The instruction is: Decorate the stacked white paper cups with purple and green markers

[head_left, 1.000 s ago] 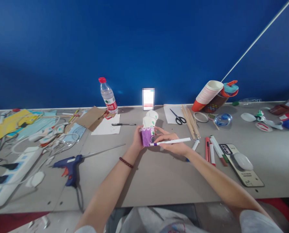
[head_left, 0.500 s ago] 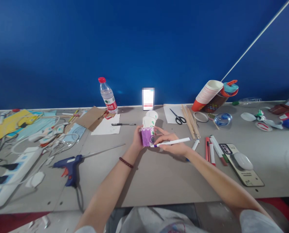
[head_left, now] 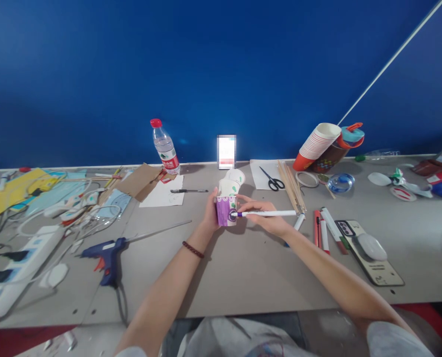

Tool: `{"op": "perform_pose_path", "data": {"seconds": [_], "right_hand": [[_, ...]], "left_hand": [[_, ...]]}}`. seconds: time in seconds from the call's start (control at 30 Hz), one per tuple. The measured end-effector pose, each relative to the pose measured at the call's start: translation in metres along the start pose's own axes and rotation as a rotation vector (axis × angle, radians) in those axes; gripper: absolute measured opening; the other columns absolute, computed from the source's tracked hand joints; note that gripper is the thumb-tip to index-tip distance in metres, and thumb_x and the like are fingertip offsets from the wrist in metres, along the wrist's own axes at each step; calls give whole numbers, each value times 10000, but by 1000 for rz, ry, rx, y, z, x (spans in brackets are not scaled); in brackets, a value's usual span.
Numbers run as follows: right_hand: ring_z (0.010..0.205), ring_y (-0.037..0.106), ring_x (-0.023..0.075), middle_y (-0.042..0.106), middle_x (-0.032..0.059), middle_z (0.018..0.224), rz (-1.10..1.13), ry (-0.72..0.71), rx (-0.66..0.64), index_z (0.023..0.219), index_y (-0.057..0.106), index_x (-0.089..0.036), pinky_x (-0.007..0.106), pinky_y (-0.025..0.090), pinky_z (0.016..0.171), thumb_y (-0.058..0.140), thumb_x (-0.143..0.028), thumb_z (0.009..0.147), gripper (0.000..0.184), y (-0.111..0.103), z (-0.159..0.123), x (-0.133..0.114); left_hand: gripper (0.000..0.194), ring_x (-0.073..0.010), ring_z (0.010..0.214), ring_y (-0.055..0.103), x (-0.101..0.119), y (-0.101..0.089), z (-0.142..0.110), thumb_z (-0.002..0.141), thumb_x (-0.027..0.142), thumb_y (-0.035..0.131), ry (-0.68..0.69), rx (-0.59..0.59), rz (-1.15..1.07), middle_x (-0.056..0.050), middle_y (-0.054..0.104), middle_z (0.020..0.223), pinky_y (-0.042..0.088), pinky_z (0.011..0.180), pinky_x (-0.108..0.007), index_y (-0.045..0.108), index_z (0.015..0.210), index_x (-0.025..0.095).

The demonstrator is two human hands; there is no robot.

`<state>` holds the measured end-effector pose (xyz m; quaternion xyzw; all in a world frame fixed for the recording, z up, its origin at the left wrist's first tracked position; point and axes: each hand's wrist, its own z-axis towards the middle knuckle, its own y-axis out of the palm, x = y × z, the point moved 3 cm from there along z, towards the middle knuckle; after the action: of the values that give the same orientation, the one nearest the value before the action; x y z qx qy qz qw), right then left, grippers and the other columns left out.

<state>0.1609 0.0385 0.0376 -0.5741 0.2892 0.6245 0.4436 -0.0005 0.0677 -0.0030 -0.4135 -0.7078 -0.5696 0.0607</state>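
As we look down at the table [head_left: 243,277], we count one bottle [head_left: 165,148] at 11 o'clock from the one purple cup [head_left: 223,210], one pair of scissors [head_left: 275,181] at 2 o'clock and one glue gun [head_left: 109,255] at 8 o'clock. The cup is at 12 o'clock from us. Our left hand [head_left: 211,213] holds it on its 9 o'clock side. Our right hand [head_left: 271,225], bent in from 3 o'clock, pinches one white pen [head_left: 267,213]. Half a second ago, the pen's tip was down by the cup's bottom; now it is higher, at the dark ring [head_left: 233,218], and the pen lies flatter.
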Motion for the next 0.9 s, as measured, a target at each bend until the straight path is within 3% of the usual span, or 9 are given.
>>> {"op": "perform_pose_path", "data": {"seconds": [0.17, 0.43, 0.9], "right_hand": [[1279, 561, 297, 695, 94, 1240, 63, -43, 88, 968, 748, -232, 479, 419, 1089, 674, -392, 842, 217, -6, 1, 2], [1089, 674, 277, 742, 80, 1130, -40, 8, 233, 982, 753, -238, 457, 521, 974, 659, -429, 826, 263, -9, 2, 8], [897, 682, 247, 759, 56, 926, -182, 82, 285, 1018, 768, -225, 374, 576, 750, 633, -380, 806, 295, -5, 1, 3]], "left_hand": [[406, -210, 611, 659, 0, 5, -1, 888, 418, 466, 32, -17, -28, -122, 698, 746, 528, 586, -316, 655, 978, 70], [461, -227, 637, 674, -2, 3, 3, 892, 449, 432, -14, 65, -49, -149, 720, 819, 530, 601, -330, 656, 1024, 68], [368, -238, 602, 664, -2, 2, 3, 855, 359, 447, -1, 92, -22, -132, 714, 741, 529, 580, -346, 673, 947, 84]]}}
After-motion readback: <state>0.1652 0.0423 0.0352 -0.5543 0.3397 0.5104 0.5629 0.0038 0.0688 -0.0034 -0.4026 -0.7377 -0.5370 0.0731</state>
